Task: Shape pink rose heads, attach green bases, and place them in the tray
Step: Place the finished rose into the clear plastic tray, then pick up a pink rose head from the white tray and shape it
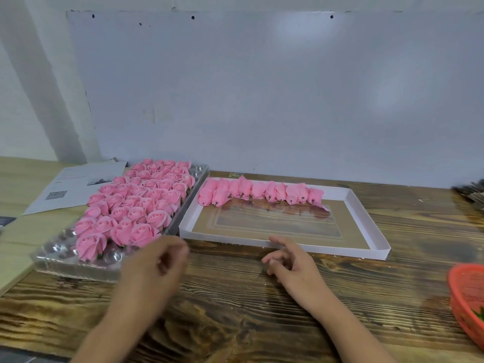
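A clear plastic tray [55, 263] on the left holds several shaped pink rose heads [136, 205] with green bases. To its right, a white cardboard box lid [288, 243] carries a row of closed pink rose buds [262, 192] along its far side. My left hand [154, 268] hovers over the table just in front of the clear tray, fingers loosely curled and slightly blurred, holding nothing. My right hand [290, 263] hangs just in front of the box lid's near wall, fingers relaxed and empty.
A red mesh basket [468, 297] with something green inside sits at the right edge. Printed paper sheets [76, 187] lie behind the clear tray at the left. A dark bundle [471, 191] is at the far right. A pale wall panel stands behind the wooden table [235, 297].
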The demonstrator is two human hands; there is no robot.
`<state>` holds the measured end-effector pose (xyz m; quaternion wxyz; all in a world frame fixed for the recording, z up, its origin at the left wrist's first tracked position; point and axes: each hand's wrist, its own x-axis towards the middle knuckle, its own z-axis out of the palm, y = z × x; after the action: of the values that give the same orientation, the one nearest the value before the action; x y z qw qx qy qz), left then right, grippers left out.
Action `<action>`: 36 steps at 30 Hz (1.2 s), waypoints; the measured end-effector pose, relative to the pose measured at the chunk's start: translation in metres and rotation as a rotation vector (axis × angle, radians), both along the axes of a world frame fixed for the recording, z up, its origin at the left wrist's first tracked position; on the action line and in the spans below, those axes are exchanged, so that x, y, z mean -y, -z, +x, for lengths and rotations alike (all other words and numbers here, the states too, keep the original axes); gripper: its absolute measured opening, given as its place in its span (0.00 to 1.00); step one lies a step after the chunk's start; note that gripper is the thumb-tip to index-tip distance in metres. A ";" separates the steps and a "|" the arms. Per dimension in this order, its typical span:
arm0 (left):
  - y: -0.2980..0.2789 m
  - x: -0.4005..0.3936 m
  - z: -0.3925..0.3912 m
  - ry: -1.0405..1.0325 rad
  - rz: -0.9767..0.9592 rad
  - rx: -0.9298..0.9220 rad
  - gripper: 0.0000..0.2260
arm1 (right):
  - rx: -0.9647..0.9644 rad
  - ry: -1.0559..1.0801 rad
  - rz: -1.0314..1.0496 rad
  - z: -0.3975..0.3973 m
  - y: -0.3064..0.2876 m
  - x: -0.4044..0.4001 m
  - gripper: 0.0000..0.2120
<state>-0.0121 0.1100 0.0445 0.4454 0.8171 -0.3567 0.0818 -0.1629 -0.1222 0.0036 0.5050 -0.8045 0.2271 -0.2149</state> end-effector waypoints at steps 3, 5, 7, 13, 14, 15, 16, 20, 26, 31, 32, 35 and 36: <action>0.014 0.041 -0.012 0.175 0.239 -0.009 0.05 | -0.002 0.005 -0.012 0.000 0.000 0.000 0.18; 0.024 0.064 -0.011 0.249 0.306 0.030 0.04 | 0.005 0.012 -0.009 0.001 0.001 0.000 0.17; 0.031 0.085 -0.010 0.263 0.322 0.082 0.02 | 0.023 0.021 -0.001 0.002 0.002 0.000 0.16; 0.043 0.130 -0.007 0.200 0.253 0.320 0.13 | 0.130 0.123 -0.120 0.004 0.006 0.001 0.19; 0.045 0.135 -0.006 0.202 0.281 0.334 0.14 | 0.150 0.148 -0.148 0.004 0.006 0.002 0.18; 0.048 0.140 -0.004 0.209 0.314 0.333 0.13 | 0.168 0.171 -0.168 0.003 0.006 0.004 0.18; 0.051 0.144 -0.002 0.215 0.350 0.332 0.13 | 0.181 0.192 -0.182 0.003 0.006 0.005 0.18; 0.054 0.148 0.002 0.225 0.416 0.342 0.09 | 0.201 0.260 -0.197 0.002 0.005 0.007 0.19; 0.055 0.147 0.006 0.236 0.388 0.304 0.08 | 0.104 0.467 -0.148 0.007 -0.012 0.030 0.14; 0.054 0.147 0.004 0.234 0.394 0.294 0.10 | -0.248 0.557 -0.326 0.017 -0.037 0.068 0.08; 0.054 0.147 0.004 0.236 0.393 0.295 0.09 | -0.300 0.542 -0.342 0.019 -0.041 0.075 0.07; 0.054 0.147 0.003 0.236 0.384 0.296 0.09 | -0.465 0.446 -0.321 0.030 -0.050 0.096 0.09; 0.054 0.147 0.003 0.237 0.382 0.294 0.09 | -0.526 0.409 -0.311 0.034 -0.051 0.103 0.11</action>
<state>-0.0089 -0.0366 -0.0095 0.2329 0.8182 -0.5197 0.0781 -0.1289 -0.2249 0.0541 0.2475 -0.8374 0.4700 -0.1292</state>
